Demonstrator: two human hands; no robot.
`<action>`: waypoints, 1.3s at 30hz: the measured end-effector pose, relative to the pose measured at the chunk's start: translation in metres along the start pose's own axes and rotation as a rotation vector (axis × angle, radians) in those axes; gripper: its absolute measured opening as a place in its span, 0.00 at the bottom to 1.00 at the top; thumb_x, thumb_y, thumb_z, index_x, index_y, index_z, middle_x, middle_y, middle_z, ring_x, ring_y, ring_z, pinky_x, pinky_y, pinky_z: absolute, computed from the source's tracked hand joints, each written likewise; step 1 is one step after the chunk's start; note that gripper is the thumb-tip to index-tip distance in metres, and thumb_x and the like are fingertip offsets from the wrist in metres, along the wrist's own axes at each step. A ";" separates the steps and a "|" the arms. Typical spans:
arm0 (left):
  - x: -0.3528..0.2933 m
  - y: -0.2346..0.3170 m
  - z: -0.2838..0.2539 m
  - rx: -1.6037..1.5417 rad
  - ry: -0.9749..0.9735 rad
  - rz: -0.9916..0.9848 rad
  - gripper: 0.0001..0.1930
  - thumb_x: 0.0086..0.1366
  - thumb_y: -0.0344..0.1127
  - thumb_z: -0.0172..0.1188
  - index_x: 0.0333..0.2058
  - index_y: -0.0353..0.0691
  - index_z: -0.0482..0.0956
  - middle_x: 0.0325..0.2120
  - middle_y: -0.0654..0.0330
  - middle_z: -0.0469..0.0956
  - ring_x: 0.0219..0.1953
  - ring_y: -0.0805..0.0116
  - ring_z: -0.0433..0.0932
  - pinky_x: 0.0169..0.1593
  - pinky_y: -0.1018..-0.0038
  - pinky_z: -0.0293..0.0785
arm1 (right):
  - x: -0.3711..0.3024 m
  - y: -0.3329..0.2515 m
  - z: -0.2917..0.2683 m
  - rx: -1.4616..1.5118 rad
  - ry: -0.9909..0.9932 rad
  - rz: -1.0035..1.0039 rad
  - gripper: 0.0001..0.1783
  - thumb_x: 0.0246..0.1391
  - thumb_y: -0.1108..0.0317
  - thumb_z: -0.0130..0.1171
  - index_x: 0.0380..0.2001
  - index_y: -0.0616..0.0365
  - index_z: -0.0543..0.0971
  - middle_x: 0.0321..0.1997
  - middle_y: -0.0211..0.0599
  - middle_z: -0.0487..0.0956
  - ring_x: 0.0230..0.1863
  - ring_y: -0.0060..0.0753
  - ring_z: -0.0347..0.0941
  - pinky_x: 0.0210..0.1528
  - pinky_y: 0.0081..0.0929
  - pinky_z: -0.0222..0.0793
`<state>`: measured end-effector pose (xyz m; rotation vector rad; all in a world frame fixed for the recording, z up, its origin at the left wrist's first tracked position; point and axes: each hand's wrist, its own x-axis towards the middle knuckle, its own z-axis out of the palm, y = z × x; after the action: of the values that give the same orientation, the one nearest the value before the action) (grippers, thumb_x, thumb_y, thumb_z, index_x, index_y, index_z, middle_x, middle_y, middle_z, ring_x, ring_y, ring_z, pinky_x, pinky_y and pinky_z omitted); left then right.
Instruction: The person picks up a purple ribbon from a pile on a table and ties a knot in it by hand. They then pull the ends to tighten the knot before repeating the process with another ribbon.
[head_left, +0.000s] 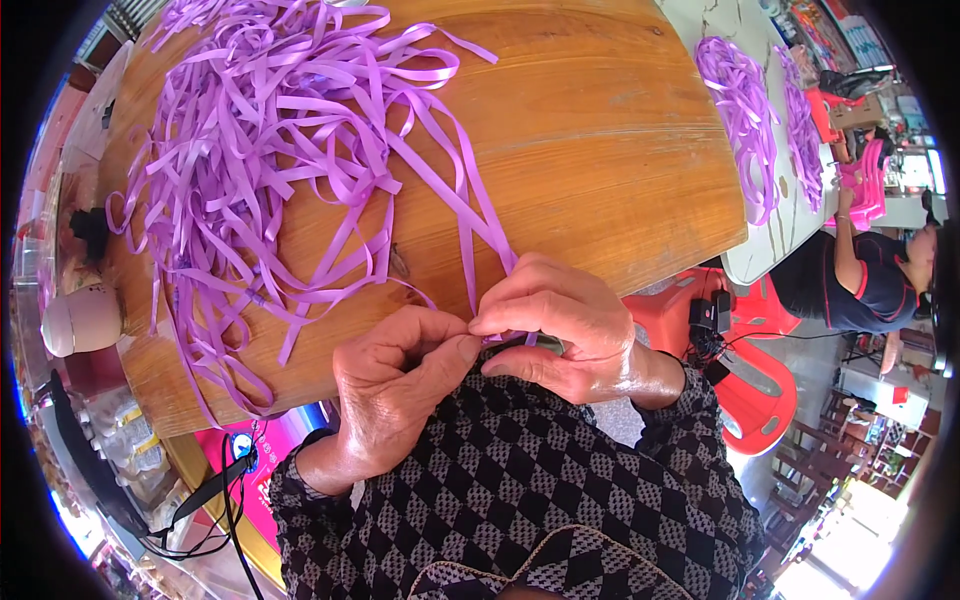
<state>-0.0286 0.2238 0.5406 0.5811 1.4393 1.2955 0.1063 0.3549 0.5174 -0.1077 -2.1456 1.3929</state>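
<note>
Both my hands meet at the near edge of a wooden table (pixel 570 130), pinching purple ribbon. My left hand (pixel 405 385) has its thumb and forefinger pressed together on the ribbon (pixel 465 215). Close against it, my right hand (pixel 560 325) grips the same ribbon, its thumb and fingertips curled round. Two strands run from my fingers up to a large tangled heap of purple ribbons (pixel 250 150) on the table's left half. Whatever lies right between the fingertips is mostly hidden.
Two more purple ribbon bundles (pixel 738 120) lie on a white marbled table (pixel 755 255) at the right. Red plastic chairs (pixel 755 405) stand below it, with a black device and cables (pixel 708 325). Another person (pixel 850 280) sits at far right. A rounded pinkish container (pixel 82 320) is at left.
</note>
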 end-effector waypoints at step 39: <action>0.003 -0.013 -0.004 0.358 0.088 0.477 0.05 0.52 0.21 0.60 0.29 0.36 0.78 0.18 0.63 0.70 0.18 0.78 0.66 0.22 0.82 0.60 | 0.004 -0.008 0.000 0.073 -0.012 0.213 0.09 0.46 0.80 0.59 0.33 0.63 0.75 0.28 0.36 0.76 0.28 0.30 0.71 0.28 0.23 0.64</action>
<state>-0.0293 0.2212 0.5273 1.1728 1.6838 1.4458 0.1047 0.3534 0.5258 -0.3082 -2.1402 1.5927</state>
